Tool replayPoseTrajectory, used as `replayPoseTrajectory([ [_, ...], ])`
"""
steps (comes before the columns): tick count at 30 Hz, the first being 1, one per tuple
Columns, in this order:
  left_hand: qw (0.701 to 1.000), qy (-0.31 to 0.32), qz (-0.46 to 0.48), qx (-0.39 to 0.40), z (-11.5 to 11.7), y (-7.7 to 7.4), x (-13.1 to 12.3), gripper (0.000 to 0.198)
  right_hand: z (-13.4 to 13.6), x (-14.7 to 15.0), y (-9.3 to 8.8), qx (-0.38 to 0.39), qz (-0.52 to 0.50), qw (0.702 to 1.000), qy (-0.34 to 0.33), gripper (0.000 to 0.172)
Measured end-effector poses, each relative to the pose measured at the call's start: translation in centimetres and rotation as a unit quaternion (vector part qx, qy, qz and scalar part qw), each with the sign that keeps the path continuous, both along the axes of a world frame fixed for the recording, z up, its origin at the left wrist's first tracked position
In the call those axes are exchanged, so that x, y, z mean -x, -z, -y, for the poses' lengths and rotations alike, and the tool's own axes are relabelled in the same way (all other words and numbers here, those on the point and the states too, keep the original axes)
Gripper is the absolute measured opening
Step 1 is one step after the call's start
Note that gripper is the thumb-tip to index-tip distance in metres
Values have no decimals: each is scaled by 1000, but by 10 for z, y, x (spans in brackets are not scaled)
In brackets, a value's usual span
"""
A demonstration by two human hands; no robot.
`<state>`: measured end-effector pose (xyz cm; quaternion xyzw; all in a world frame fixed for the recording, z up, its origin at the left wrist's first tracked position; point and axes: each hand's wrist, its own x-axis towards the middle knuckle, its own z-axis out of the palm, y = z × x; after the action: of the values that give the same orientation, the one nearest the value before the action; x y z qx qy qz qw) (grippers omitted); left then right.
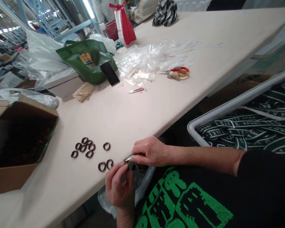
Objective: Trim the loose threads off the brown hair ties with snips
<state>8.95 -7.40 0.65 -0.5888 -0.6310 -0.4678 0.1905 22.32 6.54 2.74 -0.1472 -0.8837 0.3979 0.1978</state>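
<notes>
My right hand (150, 151) is closed around a small metal tool, whose shiny tip sticks out at the table's near edge. My left hand (118, 183), just below the edge, pinches a small dark piece against that tip. Several small dark brown loops (86, 147) lie on the cream table (137, 110) just left of my hands, two of them (105, 165) right next to my left fingers. A clear plastic bag (142, 180) hangs under my hands over my lap.
An open cardboard box (16, 139) with dark contents stands at the left. Further back lie small snips (136, 91), red-handled scissors (179, 72), clear plastic bags (147, 60), a phone (109, 73) and a green bag (87, 58). A bin of green-and-white straps (256, 123) stands at the right.
</notes>
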Motion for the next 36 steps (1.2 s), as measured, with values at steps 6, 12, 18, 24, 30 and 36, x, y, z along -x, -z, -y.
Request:
replayPoseTrajectory([
  [6,1000,-1,-7,1,1,1,-1,27,-1,-2,3,26,-11,1000,-7,33],
  [12,1000,4,-2,4,3,4,0,30,-4,-1,5,45,-1,999,-9,31],
  [18,999,11,39,-11,3,6,0,33,-20,-3,3,50,-51,996,56,37],
  [24,995,1,52,80,23,18,4,23,-75,-11,3,-37,-43,978,201,42],
  [30,957,16,102,270,56,61,3,19,-114,-20,22,-125,75,948,282,40],
  [36,919,40,131,369,65,81,-3,16,-128,-20,35,-146,149,925,318,40],
])
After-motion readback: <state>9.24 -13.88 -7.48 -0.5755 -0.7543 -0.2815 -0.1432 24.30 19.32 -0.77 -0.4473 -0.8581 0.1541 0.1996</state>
